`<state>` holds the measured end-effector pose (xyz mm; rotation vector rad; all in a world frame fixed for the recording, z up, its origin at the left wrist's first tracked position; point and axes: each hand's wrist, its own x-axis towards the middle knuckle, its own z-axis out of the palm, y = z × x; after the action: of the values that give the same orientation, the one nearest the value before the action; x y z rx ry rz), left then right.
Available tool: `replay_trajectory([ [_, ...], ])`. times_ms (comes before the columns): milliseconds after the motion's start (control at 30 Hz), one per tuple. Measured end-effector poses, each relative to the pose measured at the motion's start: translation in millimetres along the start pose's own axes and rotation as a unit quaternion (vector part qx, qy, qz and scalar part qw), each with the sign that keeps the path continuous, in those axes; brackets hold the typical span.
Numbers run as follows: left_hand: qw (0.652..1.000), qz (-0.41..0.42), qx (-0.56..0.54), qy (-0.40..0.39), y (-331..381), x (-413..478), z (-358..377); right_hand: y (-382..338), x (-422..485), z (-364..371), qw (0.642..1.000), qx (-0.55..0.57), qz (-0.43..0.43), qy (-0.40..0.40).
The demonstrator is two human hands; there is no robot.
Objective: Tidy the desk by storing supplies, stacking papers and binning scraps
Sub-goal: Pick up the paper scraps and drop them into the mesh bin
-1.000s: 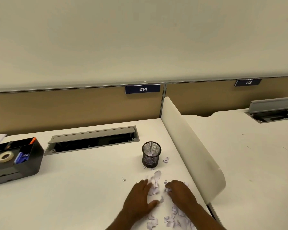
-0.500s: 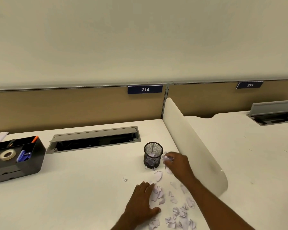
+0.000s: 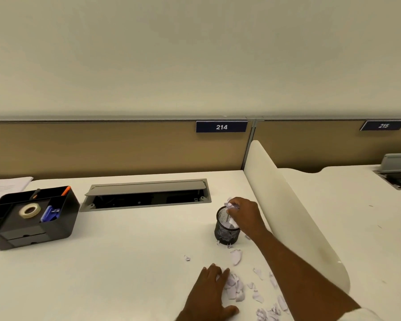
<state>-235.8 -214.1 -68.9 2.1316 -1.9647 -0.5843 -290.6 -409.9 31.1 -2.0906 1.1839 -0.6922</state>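
- While the right hand [image 3: 245, 214] hangs over the mouth of the mesh cup [image 3: 226, 230], its fingers are curled and pinch a small wad of scraps [image 3: 232, 206]; the wad sits just above the rim on the cup's right side; more white paper shows through the mesh inside.
- The mesh cup stands upright on the white desk [image 3: 137, 262], near the curved divider [image 3: 287, 205] and in front of the right end of the cable hatch [image 3: 146, 195]; a few tiny bits lie touching its foot.
- The left hand [image 3: 208, 295] lies palm down on the desk, nearer the person; its fingers are straight and close together, the thumb splayed out to the side; the fingertips rest on the edge of a loose pile of torn paper [image 3: 235, 288].
- That pile spreads to the right of the left hand and under the right forearm, toward the near edge of the desk; one bigger piece [image 3: 236, 256] lies between the pile and the cup; a single small bit [image 3: 187, 258] lies apart, to the left of it.
- At the left stands a black organiser [image 3: 63, 225]; a tape roll [image 3: 30, 210] lies in its middle compartment, a blue item [image 3: 48, 213] just beside it is too small to tell, and an orange-tipped pen [image 3: 65, 190] leans in the back compartment.
- Sheets of paper [image 3: 5, 186] lie behind the organiser, cut off by the left edge.
- The hatch lid is raised; the panel behind bears a label 214 [image 3: 221, 127]; a label 215 [image 3: 383, 125] hangs over the neighbouring desk [image 3: 357, 228].
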Motion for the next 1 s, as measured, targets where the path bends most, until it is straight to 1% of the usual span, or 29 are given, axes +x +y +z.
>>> replay_trajectory([
  [33, 1.0, 0.004, 0.021, 0.017, -2, 1, 4, 2, 2, 3, 1.0, -0.01, -0.008, -0.016],
  [100, 0.999, -0.025, 0.026, 0.011, 0, 5, 10, 6, 6, 8, 0.997, -0.045, -0.018, -0.052],
  [133, 0.999, -0.019, 0.042, 0.025, 2, 4, 12, 7, 8, 10, 0.996, -0.065, -0.021, -0.065],
  [167, 0.999, -0.015, 0.029, 0.027, 2, 6, 15, 8, 11, 11, 0.994, -0.081, -0.024, -0.074],
  [200, 1.0, -0.009, 0.002, 0.021, 2, 9, 16, 7, 12, 12, 0.992, -0.095, -0.029, -0.083],
  [233, 1.0, -0.003, 0.007, 0.02, 6, 11, 15, 7, 14, 13, 0.989, -0.109, -0.037, -0.092],
  [267, 1.0, -0.017, -0.002, -0.01, 9, 13, 12, 7, 15, 13, 0.986, -0.125, -0.048, -0.102],
  [300, 0.999, -0.033, -0.012, -0.023, 12, 13, 9, 7, 15, 14, 0.982, -0.14, -0.057, -0.11],
  [433, 0.997, -0.066, -0.01, -0.041, 17, 20, 8, 6, 17, 14, 0.975, -0.177, -0.053, -0.12],
  [533, 0.997, -0.073, 0.009, -0.033, 20, 25, 8, 7, 18, 13, 0.975, -0.176, -0.052, -0.128],
  [667, 0.993, -0.096, 0.04, -0.061, 26, 27, 2, 9, 18, 13, 0.973, -0.18, -0.049, -0.134],
  [700, 0.992, -0.096, 0.05, -0.058, 26, 26, 2, 10, 18, 13, 0.975, -0.175, -0.047, -0.127],
  [767, 0.995, -0.083, 0.062, -0.008, 23, 24, 4, 11, 17, 11, 0.983, -0.154, -0.05, -0.089],
  [833, 0.994, -0.059, 0.092, 0.022, 21, 23, 11, 12, 15, 7, 0.99, -0.118, -0.074, -0.016],
  [900, 0.993, -0.044, 0.099, 0.054, 19, 23, 17, 13, 10, 2, 0.989, -0.089, -0.098, 0.071],
  [933, 0.992, -0.041, 0.096, 0.068, 18, 23, 18, 13, 5, -2, 0.987, -0.077, -0.092, 0.105],
  [1000, 0.99, -0.034, 0.097, 0.093, 15, 23, 19, 14, -6, -8, 0.984, -0.064, -0.053, 0.156],
])
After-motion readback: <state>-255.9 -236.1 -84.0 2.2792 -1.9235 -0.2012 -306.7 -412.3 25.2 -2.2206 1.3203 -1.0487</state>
